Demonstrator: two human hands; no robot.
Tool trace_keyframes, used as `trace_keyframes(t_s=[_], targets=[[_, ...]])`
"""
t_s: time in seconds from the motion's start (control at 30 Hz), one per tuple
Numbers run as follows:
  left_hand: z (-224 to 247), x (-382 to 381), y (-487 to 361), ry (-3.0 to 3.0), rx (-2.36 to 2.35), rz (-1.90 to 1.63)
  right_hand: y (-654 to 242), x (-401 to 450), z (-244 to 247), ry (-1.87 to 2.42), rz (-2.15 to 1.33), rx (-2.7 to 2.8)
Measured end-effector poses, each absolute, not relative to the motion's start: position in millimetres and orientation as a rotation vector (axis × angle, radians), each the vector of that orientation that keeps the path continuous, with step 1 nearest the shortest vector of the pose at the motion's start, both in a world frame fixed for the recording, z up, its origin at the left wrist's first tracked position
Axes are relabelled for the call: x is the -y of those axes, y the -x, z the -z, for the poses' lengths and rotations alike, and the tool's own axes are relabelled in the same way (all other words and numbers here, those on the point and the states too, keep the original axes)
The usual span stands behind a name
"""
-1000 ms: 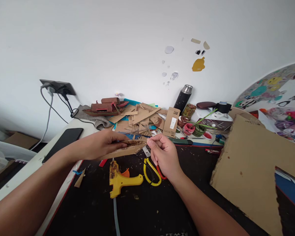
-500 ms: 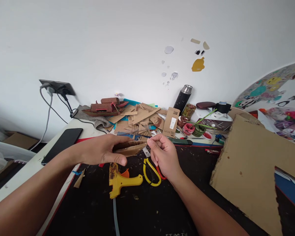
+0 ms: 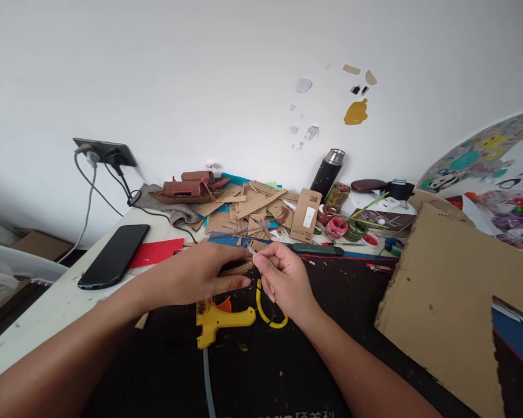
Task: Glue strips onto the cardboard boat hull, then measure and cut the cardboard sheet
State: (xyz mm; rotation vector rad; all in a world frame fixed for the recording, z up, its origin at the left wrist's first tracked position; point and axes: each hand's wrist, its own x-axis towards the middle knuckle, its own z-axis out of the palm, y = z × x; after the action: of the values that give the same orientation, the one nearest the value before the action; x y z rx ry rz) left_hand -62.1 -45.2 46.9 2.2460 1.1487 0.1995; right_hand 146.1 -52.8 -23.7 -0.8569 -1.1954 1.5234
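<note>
Though half-hidden, cardboard (image 3: pixel 239 267) in left hand (image 3: pixel 200 274).

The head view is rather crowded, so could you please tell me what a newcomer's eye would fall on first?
Probably the bright yellow glue gun on the black mat, just below the two hands meeting at a small cardboard piece. The large cardboard sheet at the right would likely come next, then the reddish-brown model boats at the back left.
</note>
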Motion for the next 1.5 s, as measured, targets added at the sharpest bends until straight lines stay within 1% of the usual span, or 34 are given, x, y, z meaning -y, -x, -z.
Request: trace_keyframes(t_s=[0.5,0.77,1.03,1.5], targets=[[-42.4,51.0,50.2,-2.171,-1.199,-0.449,-145.0,53.8,24.5,0.834,-1.563,1.178],[-46.2,51.1,49.8,-2.143,-1.206,-0.456,-145.8,54.2,25.2,0.84,-1.549,1.16],[-45.6,49.1,53.5,-2.164,-1.225,-0.498,-149.0,47.5,23.8,0.829,-1.496,1.007],[-42.9,46.5,57.0,-2.24,-1.259,-0.507,-146.0,53.1,25.9,0.736,-1.598,1.051]])
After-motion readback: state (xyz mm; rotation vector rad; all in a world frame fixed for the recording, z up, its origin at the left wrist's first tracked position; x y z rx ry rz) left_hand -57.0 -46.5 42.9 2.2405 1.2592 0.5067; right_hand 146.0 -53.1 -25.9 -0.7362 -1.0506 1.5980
